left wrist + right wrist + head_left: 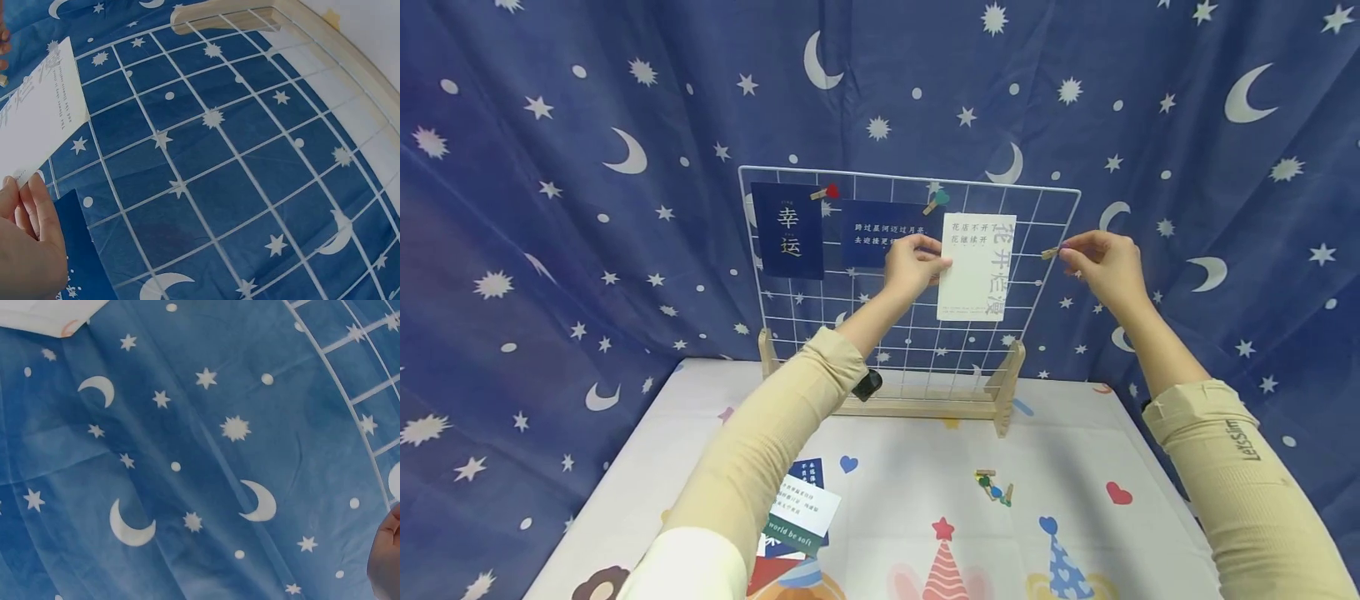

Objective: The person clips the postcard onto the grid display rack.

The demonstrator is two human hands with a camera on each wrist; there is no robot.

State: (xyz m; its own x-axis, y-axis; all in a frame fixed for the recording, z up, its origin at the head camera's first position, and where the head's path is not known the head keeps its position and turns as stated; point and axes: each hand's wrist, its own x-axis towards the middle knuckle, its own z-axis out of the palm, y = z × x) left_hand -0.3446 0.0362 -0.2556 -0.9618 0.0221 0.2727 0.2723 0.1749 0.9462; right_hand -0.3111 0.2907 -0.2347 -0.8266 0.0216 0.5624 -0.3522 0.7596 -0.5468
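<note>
My left hand (912, 268) pinches the left edge of a white card (973, 279) with Chinese lettering, upright before the white wire grid (925, 333). In the left wrist view the fingers of the left hand (34, 244) grip the card's edge (44, 119). To the card's right, my right hand (1107, 271) pinches a small wooden clothespin (1049, 253) at the grid's right side. A dark blue card (787, 231) hangs at the grid's left by a red-heart clothespin (826, 192). Beside it, a wide blue card (876, 233) hangs under a teal-topped clothespin (936, 202), partly behind my left hand.
Wooden feet (1011, 383) hold the grid on the white patterned table cover (910, 467). Several small clothespins (994, 489) lie in a pile in front of it. A stack of cards (805, 508) lies by my left forearm. A blue star-and-moon curtain (700, 100) hangs behind.
</note>
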